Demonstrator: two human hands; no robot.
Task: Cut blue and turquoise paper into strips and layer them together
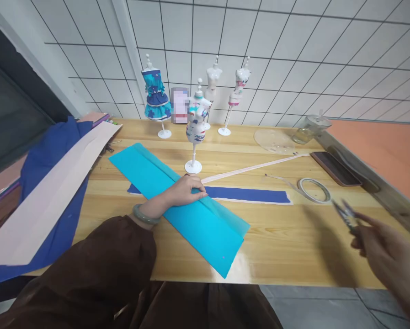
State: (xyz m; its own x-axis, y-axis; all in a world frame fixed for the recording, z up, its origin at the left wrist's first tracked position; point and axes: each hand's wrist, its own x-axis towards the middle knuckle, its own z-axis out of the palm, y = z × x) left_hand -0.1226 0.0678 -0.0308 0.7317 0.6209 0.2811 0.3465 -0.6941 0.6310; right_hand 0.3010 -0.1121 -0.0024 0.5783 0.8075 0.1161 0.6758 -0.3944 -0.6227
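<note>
Turquoise folded material (191, 219) lies diagonally across the wooden table. My left hand (187, 189) rests on its middle, thumb and fingers pinched at the folded edge. Under it runs a dark blue strip (252, 194) with a pale border. My right hand (376, 237), blurred, is raised at the right side, closed round small scissors (347, 217) whose blades point up and left. A roll of narrow tape (314, 190) lies just beyond the scissors, its loose end trailing left. A long thin pale strip (256, 168) stretches from near my left hand toward the back right.
Small white mannequins stand at the back, one (194, 123) nearest the turquoise material and another in a blue dress (157, 98). A phone (335, 168) and a glass jar (311, 129) are at right. Blue fabric (54, 151) and pale material (50, 196) lie left.
</note>
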